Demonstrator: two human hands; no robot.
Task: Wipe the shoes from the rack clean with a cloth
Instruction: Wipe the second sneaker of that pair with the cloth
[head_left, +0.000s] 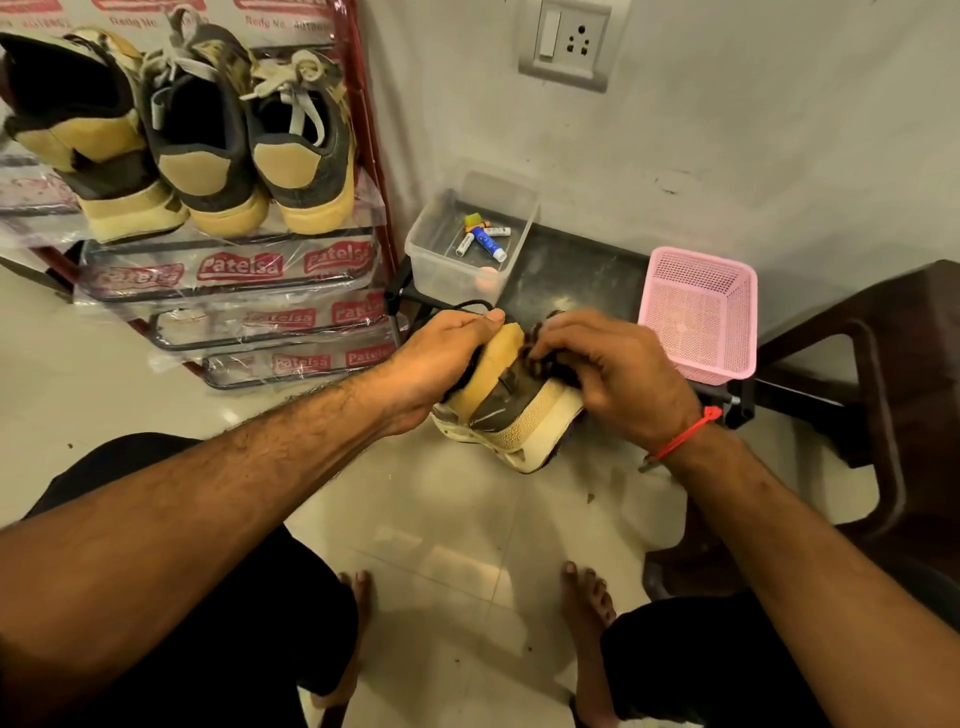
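A tan and dark brown shoe (511, 410) is held above the floor, heel toward me and tipped on its side. My left hand (441, 358) grips its heel and collar. My right hand (618, 374) presses a dark cloth (543, 345) against the shoe's upper; most of the cloth is hidden under the fingers. Three matching shoes (208, 150) stand heel-out on the top shelf of the rack (234, 291) at the upper left.
A clear plastic box (467, 244) with batteries and a pink mesh basket (698, 317) sit on a low dark stand (571, 270) by the wall. A brown plastic chair (893, 395) stands at right. My bare feet rest on the tiled floor below.
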